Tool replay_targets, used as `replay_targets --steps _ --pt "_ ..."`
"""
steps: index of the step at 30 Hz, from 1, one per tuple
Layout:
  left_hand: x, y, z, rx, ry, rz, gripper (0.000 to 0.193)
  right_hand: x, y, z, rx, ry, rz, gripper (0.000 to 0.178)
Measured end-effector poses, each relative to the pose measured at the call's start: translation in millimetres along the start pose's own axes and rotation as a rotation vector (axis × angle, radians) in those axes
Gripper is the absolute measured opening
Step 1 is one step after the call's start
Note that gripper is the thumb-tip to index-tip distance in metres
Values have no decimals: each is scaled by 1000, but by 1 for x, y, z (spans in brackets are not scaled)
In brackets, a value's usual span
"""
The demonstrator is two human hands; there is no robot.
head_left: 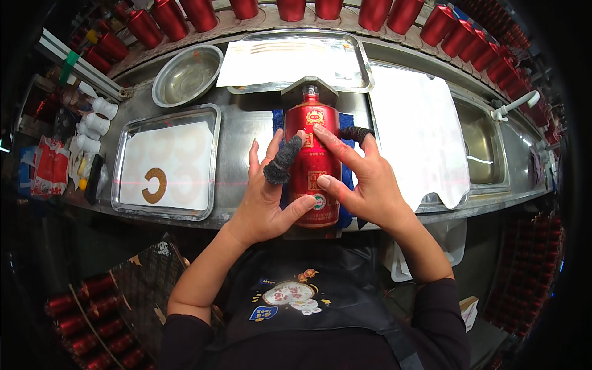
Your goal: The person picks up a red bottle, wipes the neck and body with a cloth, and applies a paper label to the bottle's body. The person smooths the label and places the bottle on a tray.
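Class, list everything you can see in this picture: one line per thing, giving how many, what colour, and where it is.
Red bottle: one, red with gold labels, lying on a blue cloth at the bench centre.
Blue cloth: one, blue, under the bottle.
Metal trays: two, silver; one on the left holding white paper, one behind the bottle.
Gold ring piece: one, gold-brown, on the left tray's paper.
Metal bowl: one, silver, back left.
White sheet: one, right of the bottle.
Sink: one, steel, far right.
Red bottles in a row: many, along the back edge.
Left hand: bare, dark finger cot, touching the bottle.
Right hand: bare, dark finger cot, touching the bottle.
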State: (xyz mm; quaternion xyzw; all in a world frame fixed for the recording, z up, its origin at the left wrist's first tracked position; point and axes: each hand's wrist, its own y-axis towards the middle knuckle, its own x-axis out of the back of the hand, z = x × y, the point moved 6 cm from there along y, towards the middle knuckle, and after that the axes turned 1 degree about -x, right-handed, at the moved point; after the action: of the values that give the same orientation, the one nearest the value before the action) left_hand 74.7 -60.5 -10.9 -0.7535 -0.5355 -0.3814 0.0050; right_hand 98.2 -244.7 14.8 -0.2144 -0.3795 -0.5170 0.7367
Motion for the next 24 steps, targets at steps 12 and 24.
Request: replay_targets --steps 12,24 --pt "-3 -11 10 68 -261 -74 101 14 8 -69 -433 901 -171 55" --pt "-17 -33 10 193 -405 40 112 -4 -54 2 220 284 -151 27"
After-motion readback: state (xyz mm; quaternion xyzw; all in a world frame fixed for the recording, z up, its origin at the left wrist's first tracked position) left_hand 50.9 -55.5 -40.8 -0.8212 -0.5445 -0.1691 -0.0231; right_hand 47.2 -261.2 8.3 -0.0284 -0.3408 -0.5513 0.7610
